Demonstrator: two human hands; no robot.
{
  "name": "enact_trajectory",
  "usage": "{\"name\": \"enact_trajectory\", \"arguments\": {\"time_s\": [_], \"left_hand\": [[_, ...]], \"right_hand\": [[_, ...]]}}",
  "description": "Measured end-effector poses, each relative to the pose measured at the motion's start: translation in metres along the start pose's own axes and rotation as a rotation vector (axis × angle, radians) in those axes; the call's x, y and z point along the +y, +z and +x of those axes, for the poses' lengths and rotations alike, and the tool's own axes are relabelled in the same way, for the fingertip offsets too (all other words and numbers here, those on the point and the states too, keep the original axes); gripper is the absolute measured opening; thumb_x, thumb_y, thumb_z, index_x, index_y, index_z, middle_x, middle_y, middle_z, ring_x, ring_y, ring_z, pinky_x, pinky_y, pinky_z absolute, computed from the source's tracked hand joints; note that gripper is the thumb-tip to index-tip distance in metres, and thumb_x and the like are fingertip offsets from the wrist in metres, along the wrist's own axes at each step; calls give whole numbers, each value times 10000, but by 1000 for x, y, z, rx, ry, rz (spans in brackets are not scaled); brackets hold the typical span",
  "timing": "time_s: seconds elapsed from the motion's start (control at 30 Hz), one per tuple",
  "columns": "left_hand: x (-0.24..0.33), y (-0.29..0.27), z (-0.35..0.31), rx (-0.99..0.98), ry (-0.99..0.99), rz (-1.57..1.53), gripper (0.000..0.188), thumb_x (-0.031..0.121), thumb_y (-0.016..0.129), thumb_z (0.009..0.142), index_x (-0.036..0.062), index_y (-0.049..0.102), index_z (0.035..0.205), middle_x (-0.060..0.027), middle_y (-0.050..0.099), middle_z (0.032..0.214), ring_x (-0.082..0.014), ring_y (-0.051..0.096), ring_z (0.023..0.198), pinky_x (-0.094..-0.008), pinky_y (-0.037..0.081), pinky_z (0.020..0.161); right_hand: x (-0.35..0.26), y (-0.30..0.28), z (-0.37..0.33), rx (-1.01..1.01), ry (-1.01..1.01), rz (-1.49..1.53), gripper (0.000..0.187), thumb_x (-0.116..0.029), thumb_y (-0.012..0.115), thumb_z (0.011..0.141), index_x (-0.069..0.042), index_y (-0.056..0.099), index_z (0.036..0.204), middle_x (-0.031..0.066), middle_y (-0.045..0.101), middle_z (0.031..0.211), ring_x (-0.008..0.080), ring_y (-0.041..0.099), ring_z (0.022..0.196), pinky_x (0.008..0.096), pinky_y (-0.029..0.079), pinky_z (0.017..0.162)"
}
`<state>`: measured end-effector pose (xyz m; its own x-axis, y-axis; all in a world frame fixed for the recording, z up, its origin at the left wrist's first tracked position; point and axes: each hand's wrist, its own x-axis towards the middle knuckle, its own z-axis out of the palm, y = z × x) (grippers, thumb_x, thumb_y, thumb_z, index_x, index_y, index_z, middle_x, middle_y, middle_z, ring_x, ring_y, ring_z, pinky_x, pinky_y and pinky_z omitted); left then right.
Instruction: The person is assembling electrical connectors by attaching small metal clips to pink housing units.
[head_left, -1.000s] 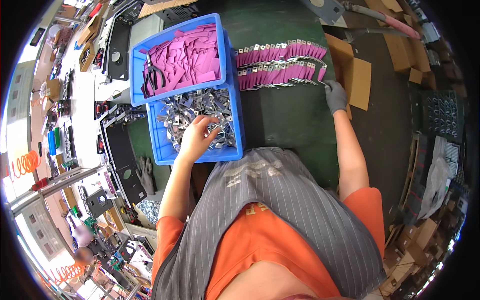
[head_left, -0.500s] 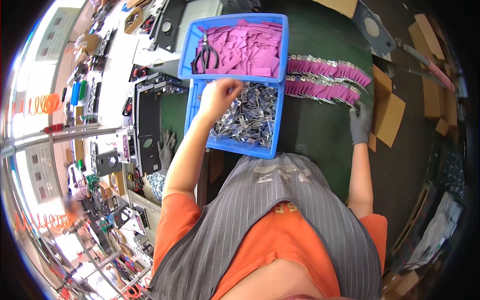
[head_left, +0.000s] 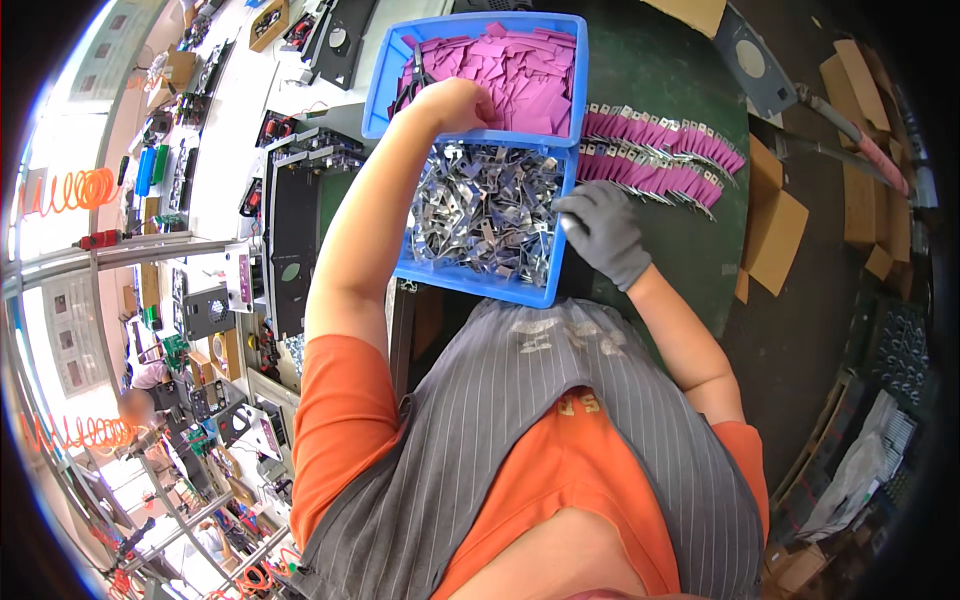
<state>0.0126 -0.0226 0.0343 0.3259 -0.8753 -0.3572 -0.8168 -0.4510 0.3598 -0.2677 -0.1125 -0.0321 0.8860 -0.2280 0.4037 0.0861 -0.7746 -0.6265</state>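
Note:
In the upper blue bin (head_left: 373, 105) lies a heap of flat pink pieces (head_left: 525, 75). My bare left hand (head_left: 450, 105) reaches over its near wall, fingers curled at the pieces; what they pinch is hidden. Black-handled scissors (head_left: 414, 75) lie beside that hand, partly covered by it. The lower blue bin (head_left: 480, 285), nearer me, is full of small shiny metal brackets (head_left: 490, 215). At its right wall is my right hand (head_left: 608, 232) in a grey glove, fingers drawn together; a small pale bit shows at the fingertips, too small to name.
Two overlapping rows of metal brackets with pink pieces (head_left: 655, 135) lie on the dark green table (head_left: 680, 250), right of the bins. Open cardboard boxes (head_left: 775, 235) stand past the table's right edge. Dark metal panels (head_left: 292, 240) stand to the left.
My left hand has moved up from above the bracket bin to the pink pieces. My right hand has come left from the end of the rows to the bracket bin's right wall.

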Motion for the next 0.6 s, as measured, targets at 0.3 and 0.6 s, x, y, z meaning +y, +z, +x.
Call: {"name": "enact_trajectory", "arguments": {"time_s": [0.3,0.6], "left_hand": [[-3,16,-15,255,118,-9,197,145,668,787,72,684,969,-59,686,825,-171,628,724,-295,490,685],[11,31,-71,636,-134,-1125,237,201,689,822,-5,684,939,31,612,715,-42,490,605,-190,378,552]], "right_hand": [[-41,73,51,-562,192,-578,233,-156,568,769,-66,670,959,106,643,960,262,580,945,395,440,738],[-35,65,40,-685,91,-465,156,-111,557,743,-31,651,840,127,660,809,299,644,782,413,504,670]]}}
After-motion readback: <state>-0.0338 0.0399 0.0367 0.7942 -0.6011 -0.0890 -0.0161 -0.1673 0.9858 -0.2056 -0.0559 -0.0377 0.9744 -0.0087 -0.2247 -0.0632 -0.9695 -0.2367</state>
